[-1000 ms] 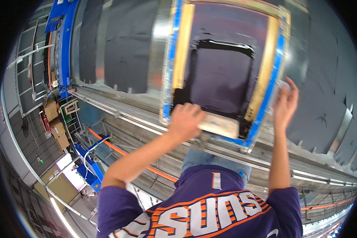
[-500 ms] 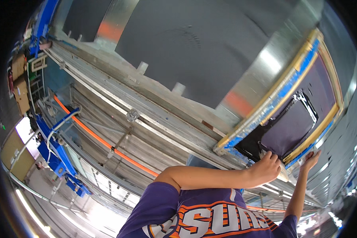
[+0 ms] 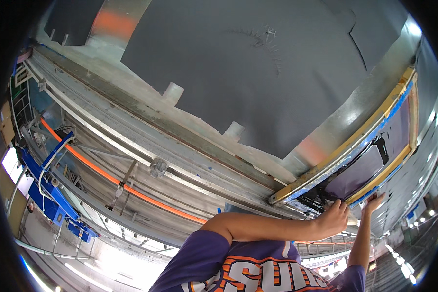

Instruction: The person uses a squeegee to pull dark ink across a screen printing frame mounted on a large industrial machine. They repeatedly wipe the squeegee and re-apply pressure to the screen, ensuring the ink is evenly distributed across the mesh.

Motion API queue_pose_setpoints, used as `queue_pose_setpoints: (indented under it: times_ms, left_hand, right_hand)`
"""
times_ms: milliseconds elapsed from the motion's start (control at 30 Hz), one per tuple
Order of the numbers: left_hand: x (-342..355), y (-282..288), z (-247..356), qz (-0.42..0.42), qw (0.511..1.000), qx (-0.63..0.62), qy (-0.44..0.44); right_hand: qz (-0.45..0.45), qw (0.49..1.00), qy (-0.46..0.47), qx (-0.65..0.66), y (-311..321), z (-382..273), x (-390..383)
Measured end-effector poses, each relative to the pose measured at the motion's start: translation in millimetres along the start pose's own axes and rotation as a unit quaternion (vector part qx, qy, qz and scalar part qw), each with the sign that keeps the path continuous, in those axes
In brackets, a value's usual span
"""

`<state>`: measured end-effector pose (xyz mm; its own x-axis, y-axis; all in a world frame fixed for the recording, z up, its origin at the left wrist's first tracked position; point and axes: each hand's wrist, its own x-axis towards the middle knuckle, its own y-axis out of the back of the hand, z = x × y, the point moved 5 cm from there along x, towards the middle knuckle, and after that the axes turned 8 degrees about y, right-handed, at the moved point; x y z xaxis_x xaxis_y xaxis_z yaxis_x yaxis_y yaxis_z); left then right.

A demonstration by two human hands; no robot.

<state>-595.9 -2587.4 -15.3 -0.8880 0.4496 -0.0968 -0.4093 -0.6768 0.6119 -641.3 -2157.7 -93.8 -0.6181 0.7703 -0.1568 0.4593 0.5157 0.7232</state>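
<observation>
A screen-printing frame [image 3: 343, 142] with yellow wooden sides and blue tape lies at the right. Black ink is smeared over its mesh, around a purplish-grey panel [image 3: 356, 171]. My left hand [image 3: 333, 220] is closed, its fingers curled over the frame's near end by the inky corner. Farther right, my right hand [image 3: 373, 202] grips the frame's outer near side, and its fingertips are partly hidden. Left of the frame, a dark grey sheet [image 3: 219, 78] lies flat on the shiny table [image 3: 109, 63], with a faint curved print of fine lines on it.
A metal rail [image 3: 131, 114] runs along the table's near edge, with a clamp-like block [image 3: 158, 167] on it. Two pale tabs, one a small block [image 3: 173, 93], touch the sheet's edge. An orange hose [image 3: 95, 168] and blue machine parts [image 3: 51, 182] are at the lower left.
The view has shifted, and more of the printed grey sheet shows. The frame appears steeper, with its wooden side more visible. Both hands stay at its near end.
</observation>
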Motion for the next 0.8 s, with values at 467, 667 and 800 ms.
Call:
queue_pose_setpoints:
  times_ms: [467, 667, 800]
  left_hand:
    - [-4, -2, 1, 0.007, 1.0, -0.015, 0.0]
    - [-5, -7, 4, 0.026, 0.999, -0.04, 0.026]
    - [-9, 2, -4, 0.046, 0.998, -0.028, 0.023]
  right_hand:
    - [-0.034, 0.996, 0.025, -0.082, 1, -16, -3]
    - [-0.009, 0.996, 0.03, -0.088, 0, -20, 3]
    - [-0.005, 0.995, 0.037, -0.091, -7, -28, -8]
